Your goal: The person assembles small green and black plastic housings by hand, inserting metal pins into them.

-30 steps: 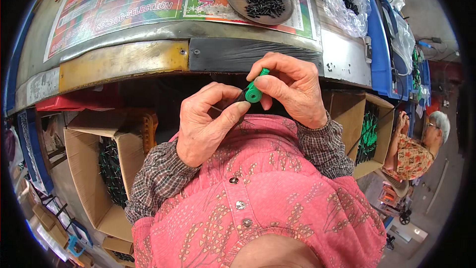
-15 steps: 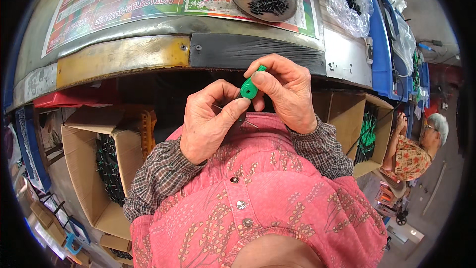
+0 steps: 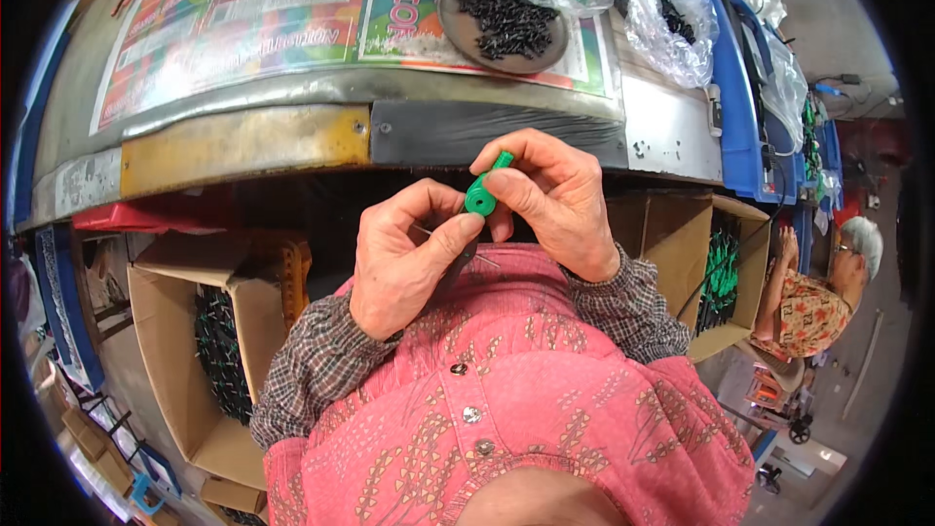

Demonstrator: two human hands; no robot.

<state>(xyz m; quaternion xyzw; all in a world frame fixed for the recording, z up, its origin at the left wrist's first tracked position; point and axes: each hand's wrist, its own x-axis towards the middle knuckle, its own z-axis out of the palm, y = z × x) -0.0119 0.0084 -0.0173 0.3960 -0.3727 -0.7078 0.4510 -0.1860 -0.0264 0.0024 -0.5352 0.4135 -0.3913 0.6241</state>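
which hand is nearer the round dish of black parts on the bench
Right. The right hand sits just below the bench edge, almost under the dish of black parts. The left hand is lower and further left, touching the green plastic piece.

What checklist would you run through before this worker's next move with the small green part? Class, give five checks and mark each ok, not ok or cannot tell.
1. Green plastic part gripped in the right hand: ok, pinched between thumb and fingers.
2. Left hand at the part: ok, its fingertips touch it.
3. Thin metal pin seated in the part: cannot tell, fingers hide where it meets the part.
4. Round dish of black pieces on the bench: ok, it holds a pile.
5. Cardboard box at the person's left open: ok, dark and green items lie inside.
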